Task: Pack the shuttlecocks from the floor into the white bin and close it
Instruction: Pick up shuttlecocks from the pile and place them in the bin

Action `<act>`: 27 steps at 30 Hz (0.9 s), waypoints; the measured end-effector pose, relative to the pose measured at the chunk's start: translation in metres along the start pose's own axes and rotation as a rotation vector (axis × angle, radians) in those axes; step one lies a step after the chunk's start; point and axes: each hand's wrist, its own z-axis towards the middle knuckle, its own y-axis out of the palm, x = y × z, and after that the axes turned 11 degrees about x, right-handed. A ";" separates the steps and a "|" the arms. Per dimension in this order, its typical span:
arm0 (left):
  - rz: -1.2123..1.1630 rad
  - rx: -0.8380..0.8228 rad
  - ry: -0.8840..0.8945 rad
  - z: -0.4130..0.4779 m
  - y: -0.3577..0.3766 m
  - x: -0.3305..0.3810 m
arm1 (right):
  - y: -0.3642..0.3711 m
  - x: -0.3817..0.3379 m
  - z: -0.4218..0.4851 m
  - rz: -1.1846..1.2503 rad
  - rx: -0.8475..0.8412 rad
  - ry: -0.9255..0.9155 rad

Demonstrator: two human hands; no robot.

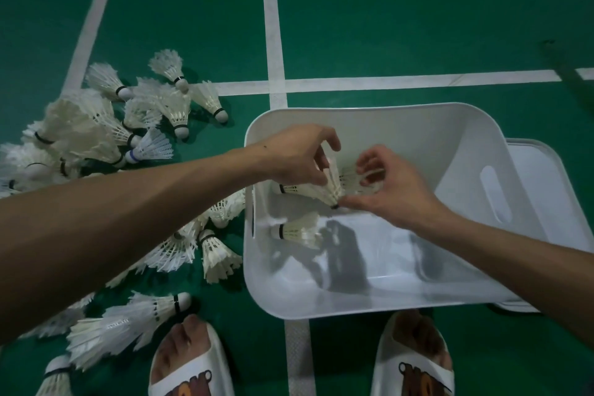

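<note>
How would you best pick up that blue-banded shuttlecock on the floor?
Probably pinch the blue-banded shuttlecock from above, across the narrow end of its skirt beside the band. It lies on its side, skirt fanning free toward the white bin, cork against the pile.

— Where are the shuttlecocks (pixel 96 125) lying?
— Most are lying heaped on the floor (pixel 385 10) left of your white bin (pixel 353 309), white-feathered, their dark-banded corks pointing every way.
— And the bin?
— It's standing open. Two shuttlecocks (pixel 295 230) are lying sideways against its left wall, and your left hand (pixel 295 154) and right hand (pixel 395 190) are pinching a third shuttlecock (pixel 331 186) above them. The lid (pixel 540 170) is lying flat at its right.
</note>
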 end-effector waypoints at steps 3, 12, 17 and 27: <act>-0.073 -0.061 0.037 -0.002 0.007 0.013 | -0.004 -0.008 0.002 0.043 -0.100 -0.074; 0.135 -0.128 0.030 0.003 0.019 -0.002 | -0.011 0.017 -0.002 -0.113 -0.260 -0.018; 0.436 -0.515 0.013 -0.005 0.035 -0.006 | -0.013 0.024 -0.005 -0.306 -0.313 -0.143; 0.530 -0.652 -0.040 0.002 0.050 -0.018 | 0.015 0.033 -0.014 -0.278 -0.246 -0.135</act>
